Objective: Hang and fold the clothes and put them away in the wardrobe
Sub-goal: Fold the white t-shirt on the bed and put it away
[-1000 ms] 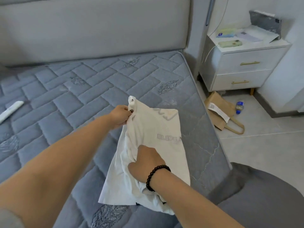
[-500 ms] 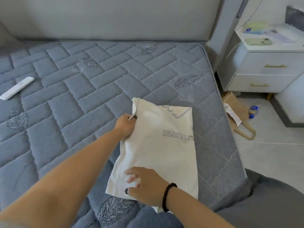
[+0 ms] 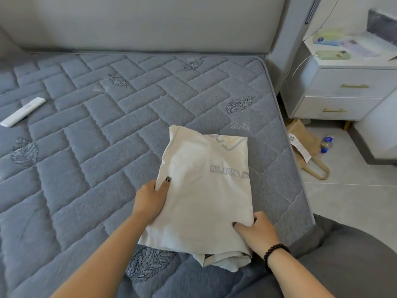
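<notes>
A grey-clad lap (image 3: 335,261) is filling the 5 o'clock corner, pressing against the near edge of the mattress (image 3: 90,151). The right hand (image 3: 256,232), a black bead bracelet (image 3: 275,253) circling its wrist, is gripping the shirt (image 3: 206,190) at its near right corner, thumb on top and fingers curling under the fold. The left hand (image 3: 150,197) is grasping the shirt's left edge, thumb lying on the cloth with the other fingers tucked beneath.

The shirt, white and folded into a tall rectangle, is lying flat on the mattress just right of centre, its long axis running toward 12 o'clock. Loose folded layers are bulging out from under its near edge. Its right edge is sitting near the mattress's right edge, leaving only a narrow quilted strip there. Grey lettering is showing across its right half.

From 9 to 12 o'clock the blue-grey quilting is stretching wide and open, with only a white remote (image 3: 22,111) lying at 10 o'clock near the left border. A padded headboard (image 3: 139,22) is bounding the far edge.

At 3 o'clock, on the tiled floor (image 3: 348,203) beside the bed, a brown paper bag (image 3: 305,143) and a small bottle (image 3: 326,144) are lying. A white nightstand (image 3: 343,91) is standing at 2 o'clock, well apart from the shirt.
</notes>
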### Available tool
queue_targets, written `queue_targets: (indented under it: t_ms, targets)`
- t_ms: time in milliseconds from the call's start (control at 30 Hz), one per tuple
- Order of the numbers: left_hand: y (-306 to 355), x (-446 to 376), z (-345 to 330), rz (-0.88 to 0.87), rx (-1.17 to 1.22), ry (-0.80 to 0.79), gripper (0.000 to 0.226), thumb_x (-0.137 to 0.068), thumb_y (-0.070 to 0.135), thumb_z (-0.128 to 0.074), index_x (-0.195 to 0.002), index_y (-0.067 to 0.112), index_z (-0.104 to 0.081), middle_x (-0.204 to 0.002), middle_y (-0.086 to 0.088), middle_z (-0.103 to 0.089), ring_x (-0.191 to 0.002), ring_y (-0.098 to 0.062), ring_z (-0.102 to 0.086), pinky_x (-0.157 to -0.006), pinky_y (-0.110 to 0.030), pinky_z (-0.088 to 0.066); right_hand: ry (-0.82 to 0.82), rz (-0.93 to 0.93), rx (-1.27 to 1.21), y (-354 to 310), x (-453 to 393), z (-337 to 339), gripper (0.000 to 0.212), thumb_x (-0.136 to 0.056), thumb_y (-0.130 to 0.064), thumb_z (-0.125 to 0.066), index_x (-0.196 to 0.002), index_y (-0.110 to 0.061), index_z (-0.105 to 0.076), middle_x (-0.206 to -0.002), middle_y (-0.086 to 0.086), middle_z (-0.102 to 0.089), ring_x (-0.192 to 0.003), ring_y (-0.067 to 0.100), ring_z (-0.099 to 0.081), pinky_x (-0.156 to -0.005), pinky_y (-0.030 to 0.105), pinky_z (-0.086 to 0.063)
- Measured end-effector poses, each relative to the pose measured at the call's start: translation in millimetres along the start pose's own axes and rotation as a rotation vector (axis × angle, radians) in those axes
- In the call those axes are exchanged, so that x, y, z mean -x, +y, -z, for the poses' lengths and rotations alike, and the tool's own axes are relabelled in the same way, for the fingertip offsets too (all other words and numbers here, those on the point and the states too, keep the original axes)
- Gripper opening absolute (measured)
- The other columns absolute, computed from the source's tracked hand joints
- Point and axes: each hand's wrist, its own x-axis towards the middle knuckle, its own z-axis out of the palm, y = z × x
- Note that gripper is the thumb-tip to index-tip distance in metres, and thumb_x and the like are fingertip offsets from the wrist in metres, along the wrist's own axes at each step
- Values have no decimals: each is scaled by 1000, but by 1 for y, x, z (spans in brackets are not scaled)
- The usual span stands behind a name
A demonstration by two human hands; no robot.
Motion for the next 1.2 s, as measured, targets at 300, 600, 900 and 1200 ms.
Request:
queue_targets:
  t_ms: [300, 600, 900, 1200]
  targets:
    - [-29, 76, -11, -70, -109, 214, 25, -101, 22, -44, -81, 8, -39, -85, -8, -49, -73, -25, -46, -62, -35, -35, -204, -116, -110, 5, 11, 10, 34, -79, -28, -76, -101, -11, -57, -96, 7, -66, -83, 22, -66, -63, 33, -57]
    - [-32, 108, -16, 42, -62, -58, 21, -101, 22, -43, -83, 15, -35, -71, -5, -54, -59, -16, -49, -48, -27, -34, -33, 33, 394, 13, 19, 32, 37, -84, -37, -70, -98, -12, -47, -106, 7, -58, -84, 17, -50, -55, 23, -36]
    - [29, 42, 10, -211, -163, 77, 32, -95, 29, -56, -112, 5, -45, -113, -6, -48, -99, -26, -48, -75, -29, -40, -19, -40, 618, 12, 18, 27, 73, -74, -66, -66, -118, -13, -43, -114, 6, -59, -97, 22, -59, -74, 31, -49]
    - [85, -48, -45, -550, -728, 8, 67, -100, 52, -18, -154, 14, -7, -162, -13, 5, -150, -29, 7, -122, -46, -4, 326, 352, 272, -16, -5, 27, 37, -91, -44, -55, -114, -16, -49, -110, 1, -51, -103, 21, -49, -87, 38, -44]
